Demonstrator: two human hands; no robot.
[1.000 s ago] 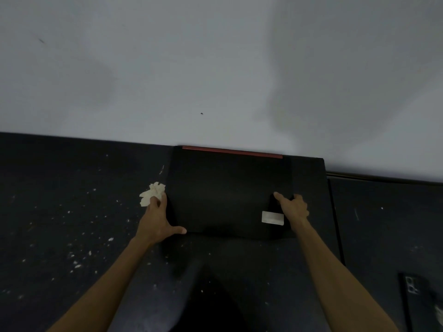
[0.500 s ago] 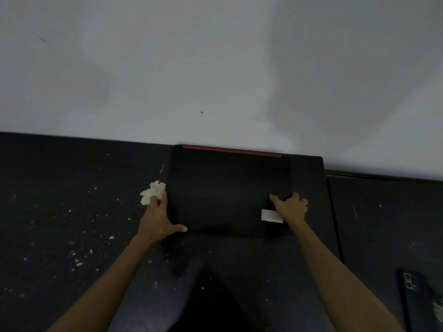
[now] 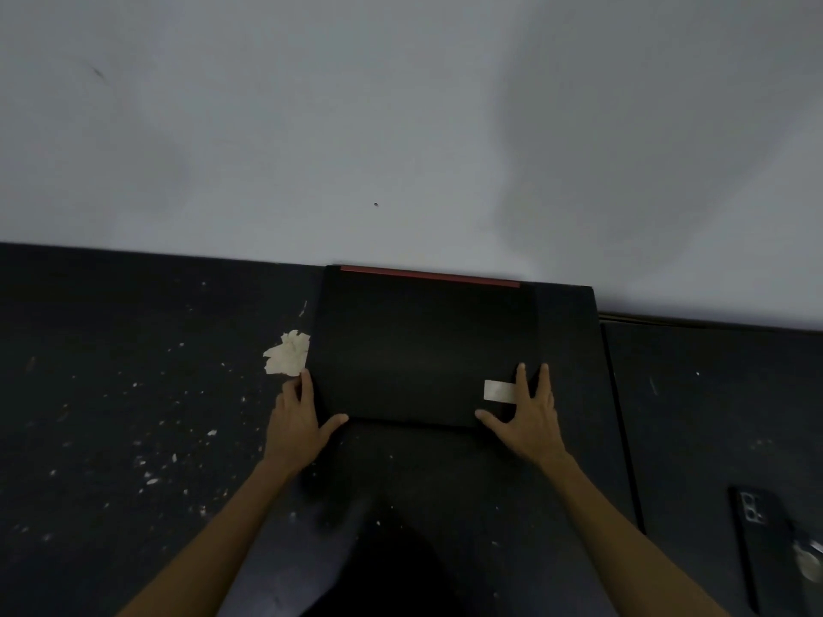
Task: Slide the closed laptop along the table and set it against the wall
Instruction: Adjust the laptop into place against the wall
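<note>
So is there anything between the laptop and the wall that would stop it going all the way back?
Nothing visible. The laptop already has its red back edge at the wall, with no gap showing. The crumpled paper lies beside its left edge, not behind it.

The laptop at the frame's centre is matte black, with a thin red strip along its upper edge and a small pale grey sticker at its lower right. The bench is black, flecked with white specks on the left. A cream crumpled paper lies left of centre. The wall above is plain light grey. A black phone sits lower right.
</note>
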